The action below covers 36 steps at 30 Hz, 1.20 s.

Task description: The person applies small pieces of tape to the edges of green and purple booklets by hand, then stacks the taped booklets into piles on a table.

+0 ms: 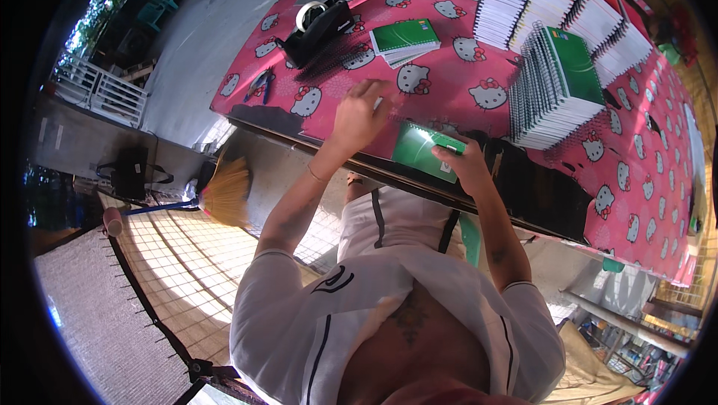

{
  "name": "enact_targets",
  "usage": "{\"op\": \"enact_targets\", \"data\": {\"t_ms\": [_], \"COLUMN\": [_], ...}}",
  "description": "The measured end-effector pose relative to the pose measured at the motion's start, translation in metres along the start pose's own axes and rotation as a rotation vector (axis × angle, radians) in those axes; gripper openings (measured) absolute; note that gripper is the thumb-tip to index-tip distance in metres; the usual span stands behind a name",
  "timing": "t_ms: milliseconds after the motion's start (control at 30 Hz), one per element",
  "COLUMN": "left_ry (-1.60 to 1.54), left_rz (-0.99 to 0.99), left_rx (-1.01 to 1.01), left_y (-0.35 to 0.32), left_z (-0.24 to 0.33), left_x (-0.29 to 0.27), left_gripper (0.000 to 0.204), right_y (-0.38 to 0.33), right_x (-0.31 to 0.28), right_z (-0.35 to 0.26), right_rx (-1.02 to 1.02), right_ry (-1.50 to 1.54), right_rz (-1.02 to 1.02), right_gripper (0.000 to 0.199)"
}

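Green spiral notebook (pixel 423 149) sits gripped in your right hand (pixel 462 163) at the near edge of the pink-clothed table (pixel 523 61). Your left hand (pixel 360 112) hovers released, fingers spread, over the cloth near a black tape dispenser (pixel 318 29).

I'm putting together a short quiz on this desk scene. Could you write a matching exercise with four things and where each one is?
Things:
1. tape dispenser
2. broom
3. green notebook
4. blue scissors

Places:
A. in the right hand
B. below the table's edge, on the floor
C. on the cloth's left border
D. on the cloth beside a small notebook stack

Pairs: 1-D, 2-B, 3-A, 4-C
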<state>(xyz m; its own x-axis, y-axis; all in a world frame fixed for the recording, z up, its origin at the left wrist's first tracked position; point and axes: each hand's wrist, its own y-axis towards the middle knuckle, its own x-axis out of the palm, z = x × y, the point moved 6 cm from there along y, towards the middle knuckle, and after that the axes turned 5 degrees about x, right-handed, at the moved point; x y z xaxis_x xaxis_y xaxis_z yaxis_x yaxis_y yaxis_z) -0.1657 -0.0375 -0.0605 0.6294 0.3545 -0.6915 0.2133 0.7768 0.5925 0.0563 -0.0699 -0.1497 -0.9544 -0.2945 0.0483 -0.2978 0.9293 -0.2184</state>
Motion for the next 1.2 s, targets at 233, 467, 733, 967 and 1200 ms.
{"op": "enact_targets", "data": {"t_ms": [233,467,733,967,1200], "left_ry": [0.556,0.737,0.091,0.121,0.149], "left_rz": [0.393,-0.228,-0.111,-0.387,-0.403], "left_rx": [-0.352,-0.674,0.172,0.603,0.65], "left_y": [-0.019,-0.063,0.023,0.033,0.035], "left_z": [-0.165,-0.309,0.012,0.059,0.059], "left_x": [-0.091,-0.132,-0.058,-0.019,-0.009], "left_gripper": [0.044,0.074,0.049,0.039,0.034], "right_y": [-0.004,0.003,0.0,-0.002,-0.005], "right_x": [0.003,0.008,0.006,0.005,0.004], "right_z": [-0.007,-0.005,-0.02,-0.055,-0.059], "right_rx": [-0.015,-0.042,-0.077,-0.215,-0.272], "right_ry": [0.004,0.1,-0.136,-0.295,-0.256], "right_rz": [0.012,0.004,-0.119,-0.252,-0.284], "right_gripper": [0.039,0.038,0.033,0.026,0.023]}}
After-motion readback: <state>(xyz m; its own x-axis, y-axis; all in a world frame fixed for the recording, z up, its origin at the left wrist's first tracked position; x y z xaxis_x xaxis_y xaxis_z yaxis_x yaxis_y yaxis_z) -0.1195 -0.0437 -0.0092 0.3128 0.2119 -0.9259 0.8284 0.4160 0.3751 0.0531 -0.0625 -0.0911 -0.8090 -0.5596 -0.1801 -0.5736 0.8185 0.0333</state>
